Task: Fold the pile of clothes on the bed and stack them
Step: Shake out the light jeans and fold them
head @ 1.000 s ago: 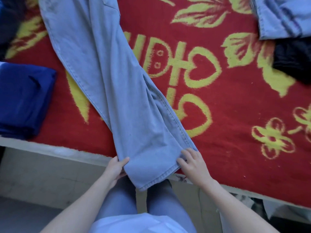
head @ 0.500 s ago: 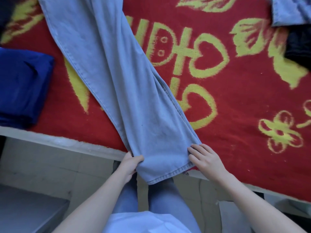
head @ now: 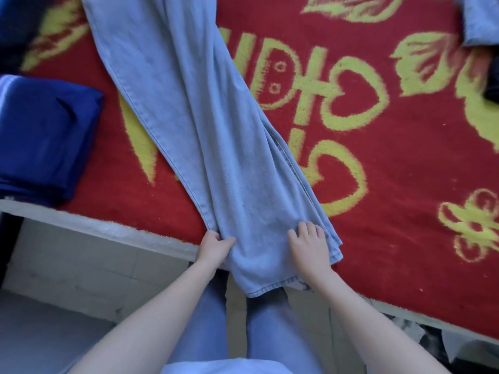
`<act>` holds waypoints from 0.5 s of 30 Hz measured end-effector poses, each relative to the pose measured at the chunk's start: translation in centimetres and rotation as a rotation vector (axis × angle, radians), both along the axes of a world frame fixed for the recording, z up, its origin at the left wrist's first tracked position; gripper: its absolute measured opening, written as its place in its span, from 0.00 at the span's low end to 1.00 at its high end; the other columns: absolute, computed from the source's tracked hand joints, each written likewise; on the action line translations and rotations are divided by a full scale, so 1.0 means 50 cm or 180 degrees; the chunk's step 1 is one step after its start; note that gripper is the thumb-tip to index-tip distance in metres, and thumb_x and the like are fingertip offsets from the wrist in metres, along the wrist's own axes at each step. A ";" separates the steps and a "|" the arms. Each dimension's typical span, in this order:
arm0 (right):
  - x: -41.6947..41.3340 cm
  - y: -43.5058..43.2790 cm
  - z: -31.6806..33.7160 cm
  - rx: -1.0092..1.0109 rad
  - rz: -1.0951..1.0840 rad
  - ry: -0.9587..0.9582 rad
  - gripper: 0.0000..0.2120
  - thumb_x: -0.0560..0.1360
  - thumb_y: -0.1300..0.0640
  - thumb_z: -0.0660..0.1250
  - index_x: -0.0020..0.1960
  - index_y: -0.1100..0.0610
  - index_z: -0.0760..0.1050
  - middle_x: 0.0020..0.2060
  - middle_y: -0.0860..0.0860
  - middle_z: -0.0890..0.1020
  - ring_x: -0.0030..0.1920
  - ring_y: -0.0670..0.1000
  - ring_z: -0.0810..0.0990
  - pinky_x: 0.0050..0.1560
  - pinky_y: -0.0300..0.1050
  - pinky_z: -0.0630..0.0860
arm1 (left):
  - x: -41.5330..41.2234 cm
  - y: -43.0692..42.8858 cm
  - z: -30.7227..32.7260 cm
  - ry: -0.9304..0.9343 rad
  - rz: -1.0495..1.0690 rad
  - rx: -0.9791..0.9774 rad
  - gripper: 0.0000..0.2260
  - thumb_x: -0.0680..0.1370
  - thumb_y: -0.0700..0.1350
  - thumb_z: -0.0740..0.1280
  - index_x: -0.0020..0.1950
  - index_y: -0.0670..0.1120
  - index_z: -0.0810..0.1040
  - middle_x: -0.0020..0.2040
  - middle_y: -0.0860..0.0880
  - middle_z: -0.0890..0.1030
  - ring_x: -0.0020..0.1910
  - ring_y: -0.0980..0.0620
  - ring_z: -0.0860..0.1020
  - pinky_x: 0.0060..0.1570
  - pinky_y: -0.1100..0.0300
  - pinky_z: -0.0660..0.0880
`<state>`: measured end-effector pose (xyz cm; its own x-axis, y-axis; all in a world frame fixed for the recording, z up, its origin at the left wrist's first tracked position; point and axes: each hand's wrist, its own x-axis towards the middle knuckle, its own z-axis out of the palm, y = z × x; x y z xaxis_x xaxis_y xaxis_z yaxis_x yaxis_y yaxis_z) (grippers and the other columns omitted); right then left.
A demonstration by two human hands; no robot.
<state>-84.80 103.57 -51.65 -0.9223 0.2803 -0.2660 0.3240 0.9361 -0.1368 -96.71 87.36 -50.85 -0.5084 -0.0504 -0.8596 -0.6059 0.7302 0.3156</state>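
Observation:
A pair of light blue jeans [head: 194, 109] lies stretched diagonally over the red and yellow blanket [head: 391, 184] on the bed, legs laid one on the other, hems hanging over the near edge. My left hand [head: 214, 245] pinches the left edge of the leg near the hem, thumb on top. My right hand [head: 307, 242] rests on the cloth near the right edge with its fingers bent into the fabric. A folded dark blue garment [head: 46, 136] sits at the left of the bed.
More light blue cloth [head: 480, 20] and a dark garment [head: 492, 85] lie at the far right. The bed's white edge [head: 94, 225] runs diagonally below the blanket. Tiled floor and my own legs in blue trousers are beneath.
Both hands have slid inward and up the jeans leg from the hem corners; the right hand now lies on top of the cloth. The hem hangs further over the bed edge.

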 end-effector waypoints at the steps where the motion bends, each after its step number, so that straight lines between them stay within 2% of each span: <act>1: -0.028 -0.004 0.001 -0.0090 -0.0076 0.0035 0.07 0.59 0.67 0.53 0.28 0.60 0.69 0.28 0.56 0.72 0.30 0.57 0.74 0.29 0.46 0.71 | -0.024 -0.004 0.004 0.0089 -0.0058 -0.0018 0.12 0.68 0.44 0.68 0.33 0.45 0.65 0.34 0.45 0.72 0.34 0.47 0.73 0.39 0.51 0.76; 3: -0.087 -0.016 0.002 -0.0169 -0.0222 0.0181 0.10 0.61 0.67 0.50 0.31 0.61 0.69 0.32 0.58 0.73 0.33 0.57 0.74 0.27 0.45 0.68 | -0.080 -0.010 0.010 0.0232 -0.0176 -0.0075 0.11 0.73 0.44 0.66 0.34 0.46 0.67 0.33 0.45 0.74 0.34 0.47 0.72 0.37 0.55 0.71; 6: -0.180 -0.026 0.010 -0.0253 -0.0336 0.0369 0.14 0.61 0.65 0.50 0.39 0.62 0.72 0.39 0.60 0.73 0.42 0.59 0.71 0.30 0.46 0.72 | -0.180 -0.016 0.019 0.0436 -0.0227 -0.0026 0.06 0.76 0.42 0.63 0.40 0.45 0.69 0.36 0.47 0.76 0.30 0.50 0.73 0.30 0.61 0.66; 9: -0.280 -0.023 0.024 -0.0266 -0.0421 0.0103 0.23 0.62 0.62 0.49 0.48 0.61 0.79 0.49 0.66 0.79 0.49 0.65 0.80 0.38 0.52 0.78 | -0.293 -0.012 0.029 0.0666 -0.0168 0.0124 0.08 0.77 0.40 0.61 0.38 0.46 0.68 0.36 0.47 0.75 0.29 0.52 0.72 0.24 0.66 0.67; 11: -0.355 -0.022 0.027 -0.0269 -0.0397 -0.0001 0.24 0.64 0.61 0.51 0.51 0.62 0.80 0.52 0.66 0.80 0.50 0.66 0.81 0.41 0.54 0.79 | -0.369 -0.008 0.037 0.0770 -0.0174 0.0232 0.09 0.78 0.38 0.60 0.37 0.46 0.67 0.35 0.47 0.73 0.29 0.53 0.71 0.20 0.71 0.66; 13: -0.431 -0.021 0.031 -0.0314 -0.0402 -0.0014 0.24 0.64 0.59 0.51 0.54 0.61 0.79 0.54 0.65 0.79 0.52 0.65 0.80 0.42 0.55 0.79 | -0.441 -0.010 0.041 0.0820 -0.0304 0.0270 0.09 0.78 0.39 0.60 0.37 0.46 0.67 0.35 0.47 0.73 0.29 0.53 0.71 0.22 0.68 0.67; 15: -0.506 -0.025 0.037 -0.0427 -0.0561 0.0033 0.24 0.68 0.61 0.54 0.61 0.60 0.76 0.62 0.65 0.74 0.60 0.65 0.75 0.50 0.57 0.77 | -0.512 -0.017 0.045 0.0865 -0.0427 0.0351 0.09 0.78 0.38 0.60 0.37 0.47 0.68 0.35 0.47 0.74 0.29 0.53 0.71 0.23 0.68 0.67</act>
